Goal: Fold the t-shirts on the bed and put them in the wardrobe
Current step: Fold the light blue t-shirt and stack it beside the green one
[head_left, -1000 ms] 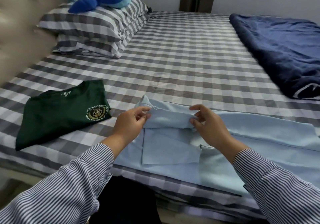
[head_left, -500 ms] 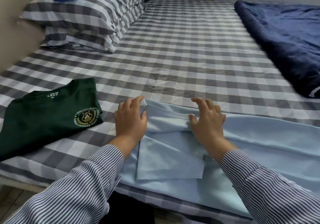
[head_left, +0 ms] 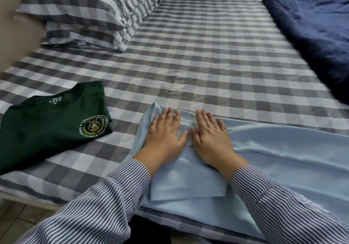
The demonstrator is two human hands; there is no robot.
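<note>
Nearest: striped sleeves reach in from the bed's near edge, and both hands lie palm-down w/ fingers spread on the light blue t-shirt [head_left: 283, 160], gripping nothing. Left hand [head_left: 163, 134] and right hand [head_left: 211, 136] sit side by side, thumbs nearly touching, pressing flat a folded-in sleeve at the shirt's left end. A loose flap of the same cloth lies just below the wrists, toward the bed edge.

Key relation: the shirt's long axis runs left-right along the near edge, and almost all of the unfolded length stretches away to the right of the hands. So the right hand is nearer the free end; prob. the next fold brings that end across toward the hands. Nothing lies on that stretch to block it.

Left of the hands, apart from the blue shirt, the green t-shirt [head_left: 54, 126] rests already folded, crest up.

Farther out: bare checked bed [head_left: 207, 54] sheet, then stacked checked pillows [head_left: 90, 15] far left w/ something blue on top (cropped, can't tell what), and a navy blanket [head_left: 311, 35] far right, well clear. Wardrobe not in view.
</note>
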